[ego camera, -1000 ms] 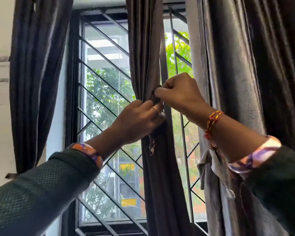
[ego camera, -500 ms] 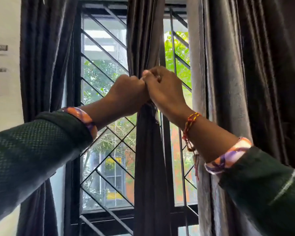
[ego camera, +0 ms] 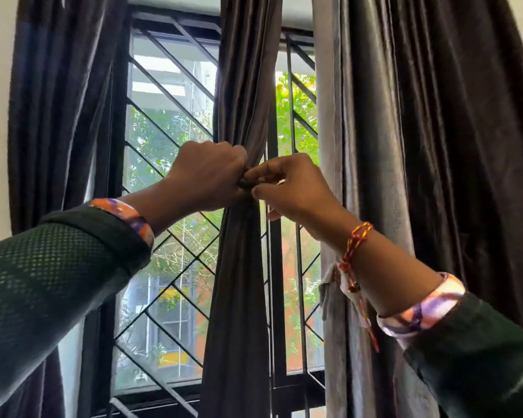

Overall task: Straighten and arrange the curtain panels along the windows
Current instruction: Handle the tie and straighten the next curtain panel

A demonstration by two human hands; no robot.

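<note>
Head view: we see the middle curtain panel (ego camera: 239, 282) hanging in front of the barred window (ego camera: 169, 152), gathered to a narrow waist at mid-height. Our left hand (ego camera: 207, 175) is curled tight around that gathered waist. Our right hand (ego camera: 290, 184) meets it there, thumb and fingertips pinching a dark tie (ego camera: 246, 183) at the bunch. Left curtain (ego camera: 61, 101) and right curtain (ego camera: 435, 131) hang loose at either side.

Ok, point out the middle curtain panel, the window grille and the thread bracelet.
middle curtain panel (ego camera: 239, 282): head view, gathered fabric below the hands.
window grille (ego camera: 169, 95): head view, a diagonal bar, left pane.
thread bracelet (ego camera: 355, 239): head view, strands across the right wrist.
</note>
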